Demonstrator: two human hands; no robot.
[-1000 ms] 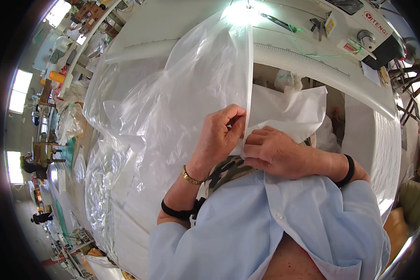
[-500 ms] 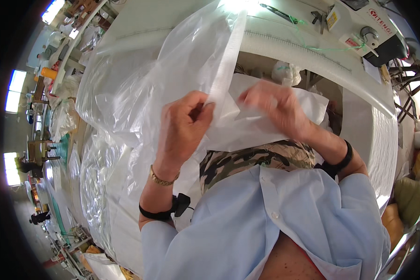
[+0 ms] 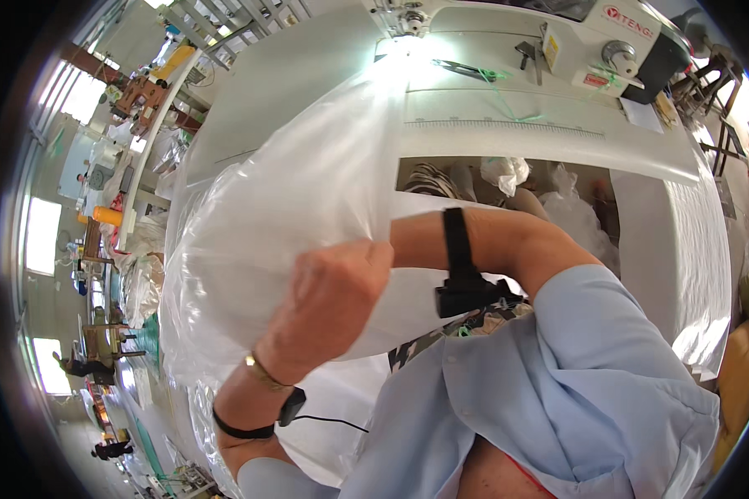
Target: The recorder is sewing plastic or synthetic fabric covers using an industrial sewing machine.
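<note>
A large translucent plastic sheet (image 3: 283, 175) runs from the lit needle area of a sewing machine (image 3: 412, 21) down toward me, draping over the left side of the table. My left hand (image 3: 341, 291) is closed on the sheet's right edge, knuckles up and slightly blurred. My right forearm (image 3: 420, 241) crosses leftward behind the left hand. The right hand itself is hidden by the left hand and the sheet, so its fingers do not show. More of the sheet lies bunched below my left hand.
Black thread snips (image 3: 466, 71) with green thread lie right of the needle area. The machine's white body and handwheel (image 3: 620, 58) stand at the far right. A ruler strip (image 3: 508, 126) runs along the table, beyond an opening with white bundles (image 3: 505, 173). Shelving (image 3: 154, 133) stands at left.
My right hand has swung left, going out of sight behind the left hand. My left hand has moved down, still gripping the edge. The sheet is now pulled taut toward the needle area.
</note>
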